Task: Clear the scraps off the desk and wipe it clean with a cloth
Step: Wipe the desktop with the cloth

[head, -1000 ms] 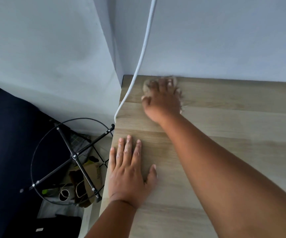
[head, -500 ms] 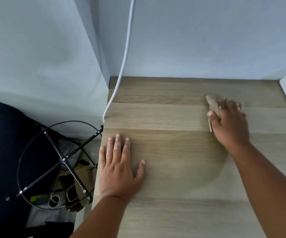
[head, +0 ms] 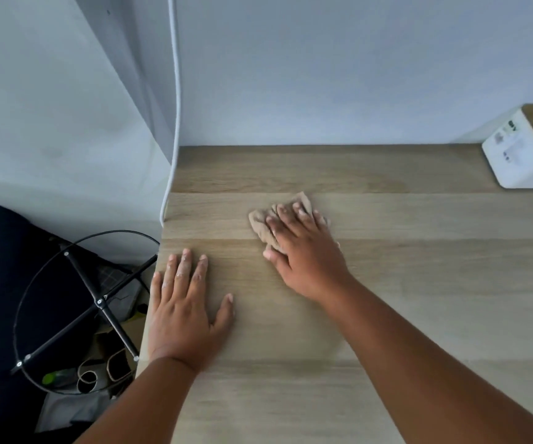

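A crumpled beige cloth (head: 260, 224) lies on the light wooden desk (head: 418, 283), near its middle. My right hand (head: 306, 251) presses flat on top of the cloth, fingers spread and straight, hiding most of it. My left hand (head: 183, 309) rests palm down on the desk close to its left edge, fingers extended, holding nothing. No scraps are visible on the desk surface in this view.
A white box with a wooden lid (head: 527, 152) stands at the back right against the wall. A white cable (head: 177, 107) hangs down at the desk's back left corner. Left of the desk, a black wire basket (head: 76, 309) holds cardboard rolls and rubbish.
My right hand slid the cloth from the back left corner out to the right, then back toward the desk's middle. My left hand stayed planted.
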Demonstrator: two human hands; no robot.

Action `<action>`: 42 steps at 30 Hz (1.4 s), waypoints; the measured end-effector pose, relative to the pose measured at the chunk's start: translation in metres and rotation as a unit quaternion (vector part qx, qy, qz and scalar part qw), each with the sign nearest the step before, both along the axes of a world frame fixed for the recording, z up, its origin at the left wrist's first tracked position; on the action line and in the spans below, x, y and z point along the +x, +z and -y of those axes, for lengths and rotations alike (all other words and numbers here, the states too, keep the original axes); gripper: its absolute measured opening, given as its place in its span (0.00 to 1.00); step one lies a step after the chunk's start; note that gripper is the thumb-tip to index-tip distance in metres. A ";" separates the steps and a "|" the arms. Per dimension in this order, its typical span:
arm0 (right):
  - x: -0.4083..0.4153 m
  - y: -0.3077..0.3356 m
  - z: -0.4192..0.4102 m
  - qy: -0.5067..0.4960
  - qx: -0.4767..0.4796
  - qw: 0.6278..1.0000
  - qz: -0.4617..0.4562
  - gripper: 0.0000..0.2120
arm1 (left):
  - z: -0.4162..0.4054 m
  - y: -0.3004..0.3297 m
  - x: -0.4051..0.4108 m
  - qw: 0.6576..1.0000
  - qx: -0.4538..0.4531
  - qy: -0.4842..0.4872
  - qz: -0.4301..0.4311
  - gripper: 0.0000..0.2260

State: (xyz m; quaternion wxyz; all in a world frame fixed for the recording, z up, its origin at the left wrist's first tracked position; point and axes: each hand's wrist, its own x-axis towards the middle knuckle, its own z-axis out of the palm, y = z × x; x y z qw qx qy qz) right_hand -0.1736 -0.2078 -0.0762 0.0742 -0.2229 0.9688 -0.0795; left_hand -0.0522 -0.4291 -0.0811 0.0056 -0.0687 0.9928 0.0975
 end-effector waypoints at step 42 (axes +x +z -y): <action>-0.142 0.002 -0.118 -0.308 -0.030 0.951 0.013 0.28 | -0.122 -0.010 -0.019 0.999 -0.001 -0.026 -0.046 0.40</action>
